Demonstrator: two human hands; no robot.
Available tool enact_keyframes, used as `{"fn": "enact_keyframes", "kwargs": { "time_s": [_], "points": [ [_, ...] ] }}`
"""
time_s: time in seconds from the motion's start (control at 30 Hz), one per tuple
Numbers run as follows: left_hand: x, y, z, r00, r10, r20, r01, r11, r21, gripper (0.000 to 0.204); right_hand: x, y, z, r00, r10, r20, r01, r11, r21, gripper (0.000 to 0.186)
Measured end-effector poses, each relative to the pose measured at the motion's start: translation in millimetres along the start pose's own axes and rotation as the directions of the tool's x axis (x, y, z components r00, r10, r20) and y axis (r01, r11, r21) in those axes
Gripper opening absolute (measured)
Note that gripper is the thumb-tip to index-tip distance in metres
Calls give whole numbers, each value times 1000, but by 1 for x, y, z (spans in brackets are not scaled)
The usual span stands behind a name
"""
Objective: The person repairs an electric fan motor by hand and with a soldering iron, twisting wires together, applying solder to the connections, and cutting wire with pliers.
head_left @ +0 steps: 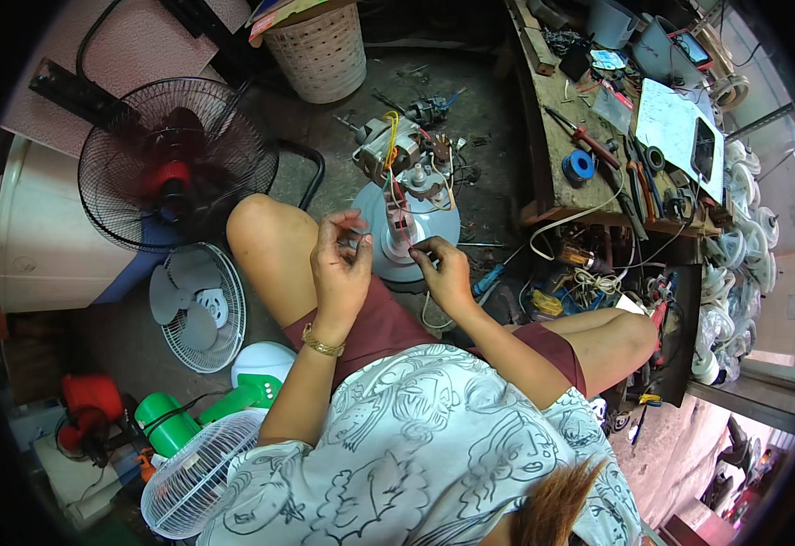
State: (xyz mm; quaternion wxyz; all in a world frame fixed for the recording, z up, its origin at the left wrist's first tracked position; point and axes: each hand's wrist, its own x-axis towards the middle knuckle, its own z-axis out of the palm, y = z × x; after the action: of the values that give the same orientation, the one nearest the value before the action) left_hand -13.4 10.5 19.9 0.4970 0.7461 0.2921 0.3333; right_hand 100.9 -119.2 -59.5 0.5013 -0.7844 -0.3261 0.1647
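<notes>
A dismantled fan rests on the floor before me: a round grey-blue base with a pale neck above it and a motor at its far end. Thin wires run out along the neck. My right hand pinches a thin red wire beside the neck, between thumb and forefinger. On the other side of the neck is my left hand, raised with fingers curled toward the thumb. Anything between its fingertips is too small to make out.
A wooden bench at right carries pliers, a blue spool and a phone. On my left stand a black caged fan, a grey-bladed fan and a green fan body. A woven basket is beyond.
</notes>
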Motion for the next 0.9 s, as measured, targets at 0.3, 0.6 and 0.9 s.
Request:
{"fn": "enact_keyframes", "kwargs": {
  "time_s": [0.3,0.6,0.9],
  "points": [
    [54,64,6,799,546,252,-592,638,493,22,14,0,-16,979,96,-179,-38,953,301,10],
    [59,58,10,736,524,429,-663,429,614,15,44,-25,-15,816,363,451,-500,50,865,5],
    [55,60,11,735,463,495,-671,395,627,15,40,-21,-16,850,167,500,-511,26,859,9]
  ]
}}
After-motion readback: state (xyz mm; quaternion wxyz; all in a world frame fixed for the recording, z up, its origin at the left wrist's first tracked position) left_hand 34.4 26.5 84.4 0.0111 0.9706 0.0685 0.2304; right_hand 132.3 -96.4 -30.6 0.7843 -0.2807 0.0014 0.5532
